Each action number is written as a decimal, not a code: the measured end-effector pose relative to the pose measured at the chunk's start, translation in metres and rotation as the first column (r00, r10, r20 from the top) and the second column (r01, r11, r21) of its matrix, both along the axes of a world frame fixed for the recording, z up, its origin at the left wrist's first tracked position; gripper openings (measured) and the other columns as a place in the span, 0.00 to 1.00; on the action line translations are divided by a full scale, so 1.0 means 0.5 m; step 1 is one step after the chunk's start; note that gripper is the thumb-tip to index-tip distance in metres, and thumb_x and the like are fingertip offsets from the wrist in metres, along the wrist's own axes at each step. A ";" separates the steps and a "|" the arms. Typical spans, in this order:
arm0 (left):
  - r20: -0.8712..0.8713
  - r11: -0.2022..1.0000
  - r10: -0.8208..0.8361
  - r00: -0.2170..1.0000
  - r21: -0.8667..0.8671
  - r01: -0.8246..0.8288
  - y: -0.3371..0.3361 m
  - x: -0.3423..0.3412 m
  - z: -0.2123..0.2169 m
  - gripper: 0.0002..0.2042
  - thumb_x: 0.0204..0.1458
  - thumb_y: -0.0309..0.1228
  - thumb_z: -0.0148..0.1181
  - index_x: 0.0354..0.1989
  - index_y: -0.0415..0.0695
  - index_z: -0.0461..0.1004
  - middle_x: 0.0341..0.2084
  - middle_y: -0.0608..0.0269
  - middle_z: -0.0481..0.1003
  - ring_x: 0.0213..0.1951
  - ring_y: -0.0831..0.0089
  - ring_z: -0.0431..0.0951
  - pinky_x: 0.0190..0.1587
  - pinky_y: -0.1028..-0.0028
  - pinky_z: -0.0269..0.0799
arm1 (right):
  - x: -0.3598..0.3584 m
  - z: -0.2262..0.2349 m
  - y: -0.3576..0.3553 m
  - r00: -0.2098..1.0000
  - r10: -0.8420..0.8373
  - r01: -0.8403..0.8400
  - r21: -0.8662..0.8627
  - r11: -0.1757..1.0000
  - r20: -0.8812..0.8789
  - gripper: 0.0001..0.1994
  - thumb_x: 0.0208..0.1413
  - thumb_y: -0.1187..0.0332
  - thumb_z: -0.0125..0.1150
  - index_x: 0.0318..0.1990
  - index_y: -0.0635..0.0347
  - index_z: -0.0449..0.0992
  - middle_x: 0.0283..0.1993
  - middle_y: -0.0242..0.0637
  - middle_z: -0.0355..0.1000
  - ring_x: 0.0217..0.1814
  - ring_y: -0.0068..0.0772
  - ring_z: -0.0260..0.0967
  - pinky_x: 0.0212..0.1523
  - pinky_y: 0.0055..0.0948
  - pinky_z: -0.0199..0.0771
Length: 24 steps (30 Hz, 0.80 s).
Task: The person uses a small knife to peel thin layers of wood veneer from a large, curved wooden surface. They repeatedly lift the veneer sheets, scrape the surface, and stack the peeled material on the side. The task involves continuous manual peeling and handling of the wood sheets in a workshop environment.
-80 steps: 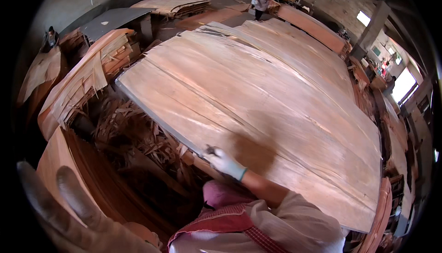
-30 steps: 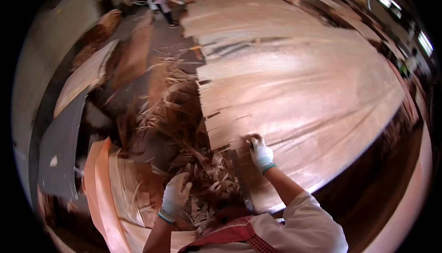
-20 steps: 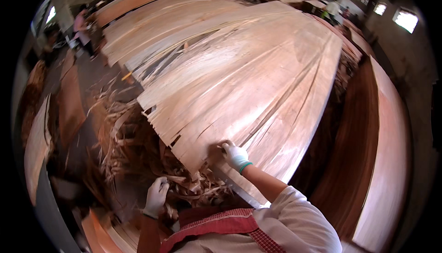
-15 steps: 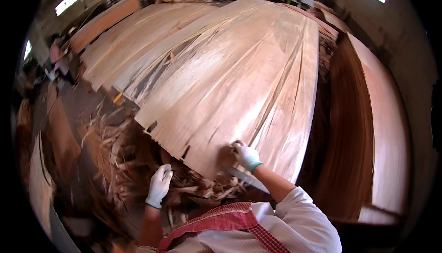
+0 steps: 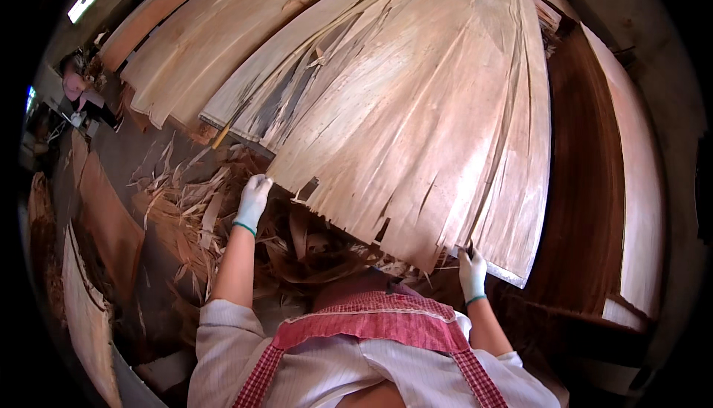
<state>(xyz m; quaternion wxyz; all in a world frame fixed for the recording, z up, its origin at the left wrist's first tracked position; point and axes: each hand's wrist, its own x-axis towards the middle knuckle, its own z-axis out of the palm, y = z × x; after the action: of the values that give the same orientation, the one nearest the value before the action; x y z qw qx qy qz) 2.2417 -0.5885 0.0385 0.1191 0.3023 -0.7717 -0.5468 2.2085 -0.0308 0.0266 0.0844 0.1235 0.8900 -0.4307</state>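
Observation:
A large, pale wood veneer sheet (image 5: 416,133) covers the surface in front of me, with long splits along its grain and small notches in its ragged near edge. My left hand (image 5: 253,201), in a white glove with a green cuff, is closed at the sheet's near left corner. At the near edge, toward the right, my right hand (image 5: 473,274) is gloved the same way. Its fingers are curled, and a small dark thing shows at their tips, too small to name. Beside that hand runs a shiny strip of edge (image 5: 509,276) under the veneer.
Torn veneer scraps (image 5: 200,218) heap up below the near edge and to the left. A tall dark stack of veneer (image 5: 583,185) stands at the right. Another pale stack (image 5: 238,36) lies at far left, near a person (image 5: 82,90). A yellow stick (image 5: 220,137) juts from the sheets.
My left hand has moved up to the sheet's left corner. My right hand has come off the sheet's top, to the right and down to its near edge. The view has shifted.

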 end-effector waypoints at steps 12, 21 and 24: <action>0.366 0.831 -0.455 0.812 0.502 0.239 -0.191 -0.146 -0.063 0.34 0.54 0.37 0.59 0.64 0.33 0.52 0.62 0.51 0.59 0.61 0.61 0.62 0.60 0.62 0.62 | 0.071 -0.003 -0.167 0.861 -0.311 0.467 -0.383 0.797 0.402 0.06 0.55 0.64 0.59 0.32 0.55 0.70 0.19 0.21 0.63 0.14 0.15 0.55 0.13 0.19 0.53; 0.206 0.673 -0.669 0.714 0.576 0.464 -0.193 -0.170 -0.022 0.14 0.56 0.27 0.56 0.48 0.34 0.70 0.40 0.63 0.75 0.40 0.78 0.74 0.46 0.77 0.70 | 0.127 0.000 -0.193 0.641 -0.743 0.761 -0.282 0.584 0.193 0.06 0.57 0.64 0.54 0.36 0.55 0.73 0.20 0.23 0.63 0.16 0.16 0.56 0.15 0.20 0.54; 0.199 0.648 -0.707 0.679 0.568 0.508 -0.196 -0.170 -0.009 0.13 0.56 0.26 0.55 0.47 0.33 0.70 0.40 0.62 0.75 0.41 0.77 0.74 0.46 0.77 0.70 | 0.153 0.004 -0.209 0.492 -0.865 0.851 -0.267 0.453 0.097 0.09 0.58 0.62 0.52 0.38 0.55 0.75 0.20 0.25 0.63 0.16 0.17 0.56 0.17 0.21 0.54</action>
<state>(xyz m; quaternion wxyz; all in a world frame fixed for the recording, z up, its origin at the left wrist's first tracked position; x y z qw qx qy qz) 2.1569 -0.6864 0.0342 -0.3147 0.1436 -0.6786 -0.6479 2.2851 -0.1354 0.0286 -0.1511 0.5301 0.6376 -0.5382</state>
